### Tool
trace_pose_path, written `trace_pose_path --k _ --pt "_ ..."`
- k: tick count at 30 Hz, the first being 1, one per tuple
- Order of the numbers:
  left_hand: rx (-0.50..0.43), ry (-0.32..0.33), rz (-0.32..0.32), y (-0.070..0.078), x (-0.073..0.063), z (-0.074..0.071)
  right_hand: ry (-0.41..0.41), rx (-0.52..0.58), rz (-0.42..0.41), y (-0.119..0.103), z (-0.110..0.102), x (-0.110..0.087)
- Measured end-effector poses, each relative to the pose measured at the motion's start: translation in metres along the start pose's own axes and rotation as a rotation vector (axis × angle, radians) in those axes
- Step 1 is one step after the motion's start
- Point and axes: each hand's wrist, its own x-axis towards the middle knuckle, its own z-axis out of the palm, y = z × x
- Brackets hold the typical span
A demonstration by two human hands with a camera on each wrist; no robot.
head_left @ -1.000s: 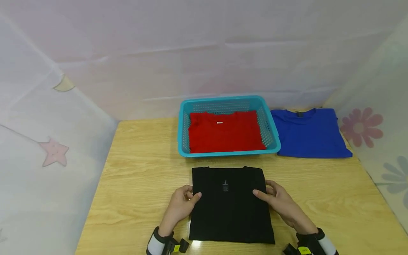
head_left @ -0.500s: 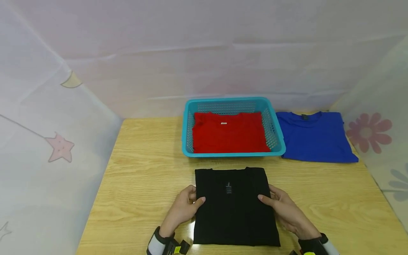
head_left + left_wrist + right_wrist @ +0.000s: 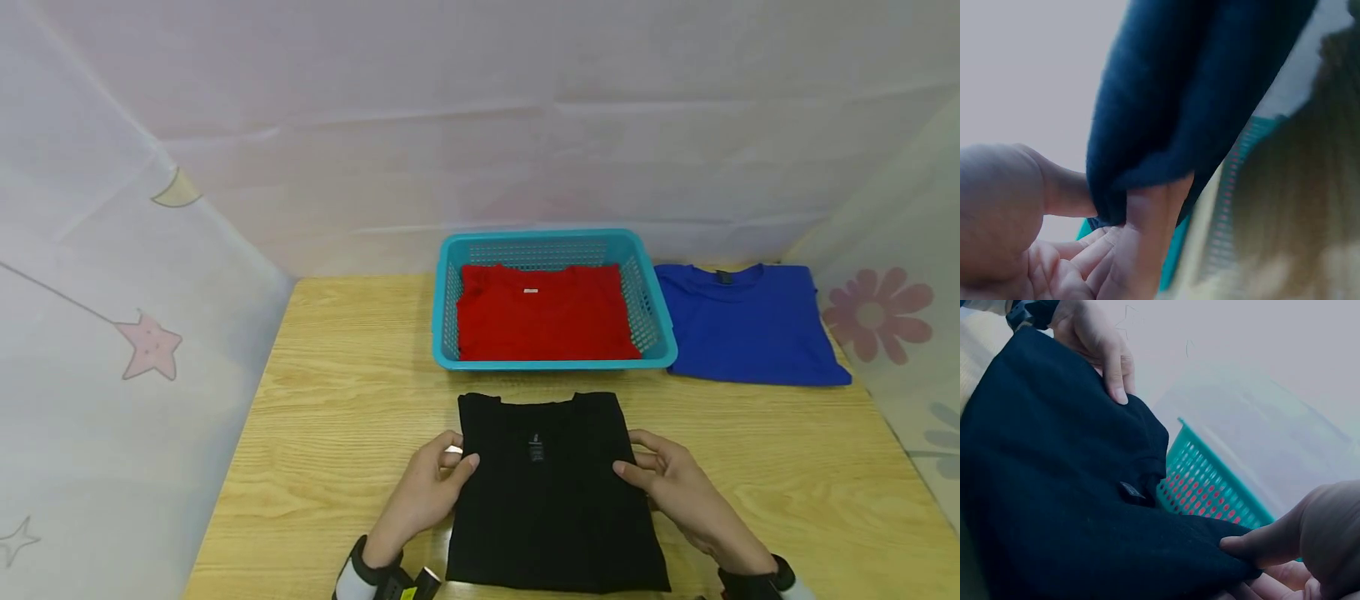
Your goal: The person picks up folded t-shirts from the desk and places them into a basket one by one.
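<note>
A folded black T-shirt (image 3: pixel 558 508) with a printed neck label lies between the two hands, in front of the basket. My left hand (image 3: pixel 429 487) pinches its left edge, thumb on top and fingers underneath. On the opposite edge my right hand (image 3: pixel 678 492) grips the cloth the same way. In the left wrist view the shirt (image 3: pixel 1172 94) hangs over the fingers, bent at the pinch. The right wrist view shows the shirt (image 3: pixel 1072 469) stretched between both hands, its collar toward the basket.
Behind the shirt stands a turquoise plastic basket (image 3: pixel 555 364) holding a folded red T-shirt (image 3: pixel 547 317). A folded blue T-shirt (image 3: pixel 750 325) lies right of it, against the basket's side. The wooden table (image 3: pixel 322 400) meets patterned cloth walls (image 3: pixel 480 150) at the back and sides.
Both hands keep their hold on the black shirt's edges. Its lower edge sits a little nearer the body, and its collar now dips more. The head view has shifted slightly.
</note>
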Motion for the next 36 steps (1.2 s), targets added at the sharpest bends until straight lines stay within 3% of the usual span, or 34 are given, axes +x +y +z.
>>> trace_pose_path --k 6,12,18,24,30,36 --pt "-0.024 0.006 0.052 0.021 -0.008 -0.011 -0.002 -0.073 -0.062 -0.022 0.000 -0.015" --pt "-0.020 0.036 0.097 0.041 -0.012 -0.024 0.055 -0.197 -0.166 -0.043 -0.002 -0.026" --pt "-0.016 0.036 0.135 0.055 -0.010 -0.041 0.013 -0.174 -0.280 -0.060 -0.007 -0.028" --pt "-0.001 0.019 0.166 0.066 0.002 -0.059 0.026 -0.213 -0.353 -0.078 -0.014 -0.025" --pt "0.045 0.009 0.211 0.081 0.017 -0.072 0.077 -0.259 -0.311 -0.091 -0.020 -0.015" --pt "0.066 0.017 0.199 0.091 0.037 -0.080 0.088 -0.251 -0.299 -0.105 -0.031 0.002"
